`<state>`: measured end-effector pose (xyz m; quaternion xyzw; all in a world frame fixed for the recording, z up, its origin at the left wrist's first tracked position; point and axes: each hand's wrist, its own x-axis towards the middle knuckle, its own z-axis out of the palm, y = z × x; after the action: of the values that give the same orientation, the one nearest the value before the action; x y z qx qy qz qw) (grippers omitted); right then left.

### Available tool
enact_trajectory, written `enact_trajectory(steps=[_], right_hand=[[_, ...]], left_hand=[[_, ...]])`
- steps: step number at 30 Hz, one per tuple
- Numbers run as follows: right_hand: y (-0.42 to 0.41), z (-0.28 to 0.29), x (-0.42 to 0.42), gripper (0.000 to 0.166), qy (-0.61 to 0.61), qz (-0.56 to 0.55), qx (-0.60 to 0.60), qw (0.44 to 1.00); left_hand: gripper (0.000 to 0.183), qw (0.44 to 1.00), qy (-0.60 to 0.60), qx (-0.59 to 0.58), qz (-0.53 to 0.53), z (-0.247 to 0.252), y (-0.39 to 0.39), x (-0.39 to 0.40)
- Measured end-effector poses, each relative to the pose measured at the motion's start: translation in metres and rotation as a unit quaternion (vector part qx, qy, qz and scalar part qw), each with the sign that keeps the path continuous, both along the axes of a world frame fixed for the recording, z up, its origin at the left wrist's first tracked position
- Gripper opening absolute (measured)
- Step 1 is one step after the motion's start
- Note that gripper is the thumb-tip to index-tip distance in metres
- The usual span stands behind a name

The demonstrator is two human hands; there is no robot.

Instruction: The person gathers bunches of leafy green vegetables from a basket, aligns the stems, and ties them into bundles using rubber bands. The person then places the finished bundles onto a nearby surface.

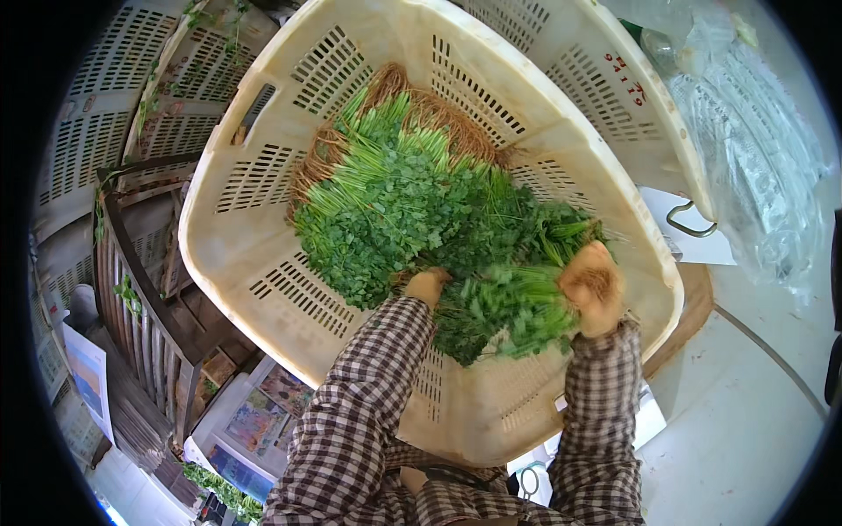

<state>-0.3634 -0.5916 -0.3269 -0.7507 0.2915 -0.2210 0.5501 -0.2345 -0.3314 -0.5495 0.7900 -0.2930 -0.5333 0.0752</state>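
Note:
A large cream plastic basket point(227, 191) with slotted walls stands tilted before me. In it lie bunches of coriander point(408, 204), their brown roots point(454, 121) mostly towards the far and left walls. Over the basket's near right side, my right hand point(594, 289) grips a bunch of coriander point(526, 302) at its root end. The leaves of that bunch point left and are blurred. My left hand point(426, 288) reaches among the leaves near the basket's middle, with some roots beside it. Its fingers are partly hidden, so its hold is unclear.
Another slotted plastic basket point(585, 85) stands behind on the right, bearing red writing, with a metal handle point(691, 220) near its rim. Clear plastic bags point(750, 144) lie far right. Leftward are more baskets point(99, 112), a slatted wooden frame point(148, 315) and printed sheets point(253, 421).

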Motion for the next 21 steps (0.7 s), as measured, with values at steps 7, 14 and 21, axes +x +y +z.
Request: enact_trajectory(steps=[7, 14, 21], right_hand=[[0.010, 0.100, -0.018, 0.027, 0.014, 0.269, -0.038, 0.962], [0.062, 0.145, 0.006, 0.020, -0.043, 0.452, 0.141, 0.880], [0.095, 0.176, 0.025, 0.034, -0.270, 0.426, 0.430, 0.749]], left_hand=[[0.039, 0.989, 0.072, 0.118, -0.055, 0.044, -0.063, 0.053], [0.042, 0.861, 0.214, -0.461, 0.023, 0.247, -0.148, 0.051], [0.059, 0.762, 0.646, 0.007, -0.055, 0.315, -0.059, 0.011]])
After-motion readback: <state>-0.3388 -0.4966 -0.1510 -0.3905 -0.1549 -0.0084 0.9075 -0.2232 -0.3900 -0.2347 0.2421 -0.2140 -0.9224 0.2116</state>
